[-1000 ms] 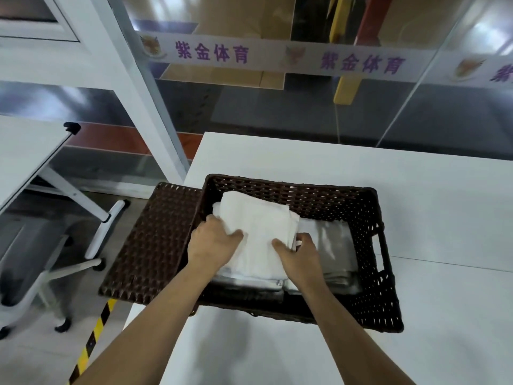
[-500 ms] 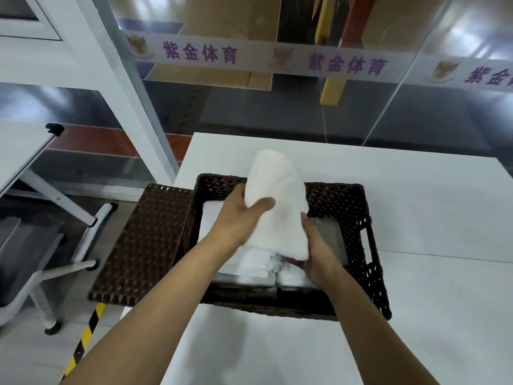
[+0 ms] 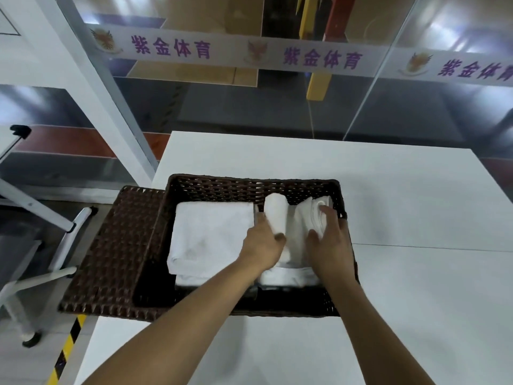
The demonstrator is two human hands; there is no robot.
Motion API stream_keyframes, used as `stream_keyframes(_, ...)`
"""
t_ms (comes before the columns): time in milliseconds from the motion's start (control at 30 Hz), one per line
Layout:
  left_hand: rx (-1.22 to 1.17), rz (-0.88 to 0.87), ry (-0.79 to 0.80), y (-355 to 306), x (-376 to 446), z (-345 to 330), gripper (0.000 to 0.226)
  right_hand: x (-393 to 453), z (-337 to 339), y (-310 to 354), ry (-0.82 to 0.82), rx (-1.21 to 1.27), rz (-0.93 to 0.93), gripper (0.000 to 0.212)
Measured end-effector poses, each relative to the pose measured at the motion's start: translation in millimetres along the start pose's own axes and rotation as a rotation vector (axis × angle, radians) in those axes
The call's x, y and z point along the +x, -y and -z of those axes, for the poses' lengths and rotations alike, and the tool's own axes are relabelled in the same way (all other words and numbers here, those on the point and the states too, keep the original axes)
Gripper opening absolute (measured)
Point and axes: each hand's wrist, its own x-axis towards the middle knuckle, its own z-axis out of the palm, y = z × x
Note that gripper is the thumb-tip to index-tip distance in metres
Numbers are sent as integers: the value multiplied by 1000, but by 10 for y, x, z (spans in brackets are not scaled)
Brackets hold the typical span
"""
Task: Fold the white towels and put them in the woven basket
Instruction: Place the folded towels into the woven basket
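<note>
white table [image 3: 402, 190], seam running across its right half. dark woven basket [image 3: 249, 187] sits on it at the left edge, near the far left corner. a flat woven lid [image 3: 111, 251] lies just left of the basket, touching it, overhanging the table's left edge.

Single head-worn wide-angle view, aimed forward and down; the dark brown woven rectangular basket [image 3: 249, 187] on the white table [image 3: 416, 204] is seen close, glass partition [image 3: 361, 107] beyond.
</note>
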Motion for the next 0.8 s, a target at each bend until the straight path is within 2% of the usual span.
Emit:
stream_keyframes(67,22,-39,14,22,39,-117,76,13,-124,-109,-53,-112,122,61)
stream_keyframes(133,146,-84,78,39,64,-219,85,38,-219,-225,-36,-208,125,67)
stream_keyframes(200,440,-167,66,78,57,-326,90,49,-319,-285,-26,-396,143,76)
stream_keyframes(300,865,-357,76,168,90,-454,75,76,-368,-243,-50,-568,315,65)
stream_keyframes(333,953,-377,126,209,110,-481,69,98,-361,-232,32,-584,348,61)
stream_keyframes(400,1066,-380,228,311,166,-502,62,121,-352,-261,326,-686,318,53)
stream_keyframes(467,1081,-402,282,362,202,-470,61,128,-349,-335,529,-857,268,49)
stream_keyframes(500,1040,-429,279,370,204,-435,57,128,-345,-344,579,-895,249,48)
stream_keyframes(533,973,-466,254,378,193,-386,50,128,-348,-329,595,-903,237,47)
stream_keyframes(600,821,-542,129,417,121,-221,44,128,-370,-239,516,-821,240,40)
stream_keyframes(667,732,-572,-116,504,35,19,44,92,-410,-80,360,-643,272,35)
stream_keyframes(733,702,-485,-412,694,-16,291,43,10,-488,138,332,-392,240,31)
stream_keyframes(800,673,-268,-520,892,-53,566,51,-50,-602,358,428,-198,84,36)
